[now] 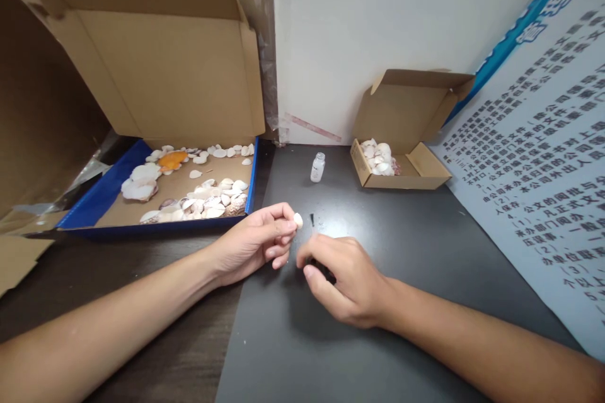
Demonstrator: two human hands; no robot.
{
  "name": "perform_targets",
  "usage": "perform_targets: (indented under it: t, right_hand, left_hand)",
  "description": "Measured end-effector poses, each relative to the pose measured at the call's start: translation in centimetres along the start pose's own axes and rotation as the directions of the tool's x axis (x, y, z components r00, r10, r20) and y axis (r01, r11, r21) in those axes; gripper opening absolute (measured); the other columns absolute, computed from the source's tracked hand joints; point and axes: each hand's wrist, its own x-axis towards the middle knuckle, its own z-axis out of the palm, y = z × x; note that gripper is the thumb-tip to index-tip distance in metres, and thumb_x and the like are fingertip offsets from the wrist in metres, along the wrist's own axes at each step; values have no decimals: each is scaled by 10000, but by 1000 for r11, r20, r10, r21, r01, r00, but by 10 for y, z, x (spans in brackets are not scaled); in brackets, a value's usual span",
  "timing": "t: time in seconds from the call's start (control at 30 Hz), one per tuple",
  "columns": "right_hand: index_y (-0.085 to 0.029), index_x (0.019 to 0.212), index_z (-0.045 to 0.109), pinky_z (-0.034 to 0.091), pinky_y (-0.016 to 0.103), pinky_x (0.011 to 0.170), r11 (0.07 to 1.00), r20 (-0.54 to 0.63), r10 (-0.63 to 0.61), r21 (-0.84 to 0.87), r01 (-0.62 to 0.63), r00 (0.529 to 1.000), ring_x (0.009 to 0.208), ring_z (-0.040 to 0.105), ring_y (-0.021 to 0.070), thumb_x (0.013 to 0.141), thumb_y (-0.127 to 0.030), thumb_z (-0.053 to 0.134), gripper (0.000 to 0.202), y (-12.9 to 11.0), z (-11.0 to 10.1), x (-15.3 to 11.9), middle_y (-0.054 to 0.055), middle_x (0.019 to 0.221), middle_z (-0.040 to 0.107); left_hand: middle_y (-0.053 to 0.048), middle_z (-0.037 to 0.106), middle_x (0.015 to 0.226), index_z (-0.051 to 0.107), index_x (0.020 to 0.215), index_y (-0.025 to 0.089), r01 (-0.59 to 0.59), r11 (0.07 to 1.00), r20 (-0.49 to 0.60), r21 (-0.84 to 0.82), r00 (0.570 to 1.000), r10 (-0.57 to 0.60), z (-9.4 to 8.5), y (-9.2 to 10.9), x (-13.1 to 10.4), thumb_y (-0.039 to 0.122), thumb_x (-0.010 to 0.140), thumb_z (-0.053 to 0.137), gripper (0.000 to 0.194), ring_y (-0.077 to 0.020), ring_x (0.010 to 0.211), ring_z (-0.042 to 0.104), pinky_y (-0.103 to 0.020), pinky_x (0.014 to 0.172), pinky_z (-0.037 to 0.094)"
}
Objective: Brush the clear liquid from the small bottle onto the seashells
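My left hand (265, 236) pinches a small white seashell (298, 220) between thumb and fingertips, above the table. Close beside it, my right hand (347, 280) is closed around a small brush (312, 220). The dark bristles point away from me past the curled fingers, while the grip end is mostly hidden, with something black showing inside the hand. Bristles and shell are near each other but look apart. Beyond both hands stands a small uncapped clear bottle (317, 169) with whitish contents.
At left, an open blue-edged cardboard box (165, 223) holds many shells, including an orange one (172, 161). A smaller open carton (406, 181) at back right holds a pile of white shells (377, 156). A printed sheet (534, 170) leans along the right side.
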Motion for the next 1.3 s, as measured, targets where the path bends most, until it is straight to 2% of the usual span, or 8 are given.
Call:
perform_targets:
  t: [0.13,0.23,0.37,0.73,1.07,1.17,1.3]
  right_hand:
    - [-186,977,623,388,237,558,990,-140,121,-49,-129,983,543,489,110,900,-219,516,136,-1,0,1,-2,740,631]
    - [-193,947,640,395,222,544,985,-199,157,-39,-168,967,536,505,96,895,-229,578,89,0,2,1,-10,742,642]
    - [-189,914,642,402,211,538,987,-247,150,-14,-159,957,541,524,86,874,-191,607,53,2,4,0,-19,730,646]
    - [-183,854,638,395,217,517,978,-290,206,24,-208,935,540,522,97,885,-173,587,60,0,4,3,-13,685,640]
    - [-190,793,579,372,195,487,981,-269,188,14,-191,945,504,483,83,800,-100,547,95,-2,5,3,-28,646,601]
    - [-189,764,569,368,191,484,980,-289,192,0,-200,938,495,468,80,766,-94,541,100,-2,5,3,-34,632,589]
    - [-190,751,557,361,187,480,979,-295,196,10,-202,935,483,444,73,744,-97,545,94,-1,5,4,-43,621,568]
  left_hand:
    - [43,564,663,538,807,157,-24,999,-6,28,1000,24,2,0,-1,243,871,671,171,-8,412,345,-148,421,433]
    - [28,605,700,533,823,159,-48,998,-2,46,999,49,3,0,-1,252,874,668,171,-7,409,365,-153,429,455]
    - [29,621,713,517,835,167,-75,995,-14,66,997,76,5,-2,-2,254,882,660,174,-12,418,398,-162,449,477]
    - [26,651,732,527,833,173,-165,973,-82,161,980,180,9,-3,-3,292,829,720,227,-33,441,456,-217,507,521]
    - [13,682,747,508,823,176,-186,954,-42,235,979,201,7,-6,-3,321,824,722,259,-52,449,536,-190,481,460]
    - [12,686,761,512,819,173,-183,954,-51,236,978,201,9,-7,-3,327,822,724,262,-46,441,523,-190,474,462]
    - [11,689,772,519,827,176,-179,961,-93,210,975,201,10,-6,-3,316,823,721,245,-28,414,432,-181,432,453]
